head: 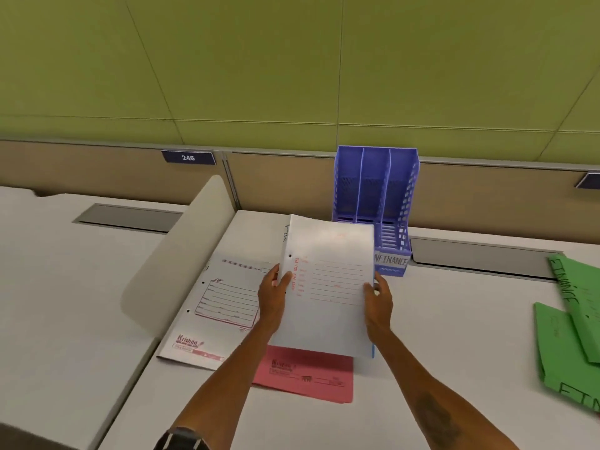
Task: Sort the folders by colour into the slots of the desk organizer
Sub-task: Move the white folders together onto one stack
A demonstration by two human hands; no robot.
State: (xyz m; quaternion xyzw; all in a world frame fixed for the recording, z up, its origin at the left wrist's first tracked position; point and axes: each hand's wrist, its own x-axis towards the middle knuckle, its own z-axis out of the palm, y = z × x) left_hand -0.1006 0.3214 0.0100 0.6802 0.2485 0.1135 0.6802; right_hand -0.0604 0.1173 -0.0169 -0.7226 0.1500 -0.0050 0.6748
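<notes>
White folder (328, 287) is held by both side edges. The left hand (272, 293) curls its fingers (285, 278) round the left edge with the thumb on the cover, and the right hand (378, 297) clasps the right edge. It is lifted just in front of the blue desk organizer (376, 190), hiding the foot of the left slots. The blue strip at its lower corner may be another sheet. In front of the organizer a pink folder (308, 375) lies flat on the desk (454, 352). To the organizer's front-left lies a second white folder (220, 306), and well to its right lie the green folders (571, 336).

White folder (328, 306) (hands (274, 295) (378, 298) at both edges)
</notes>
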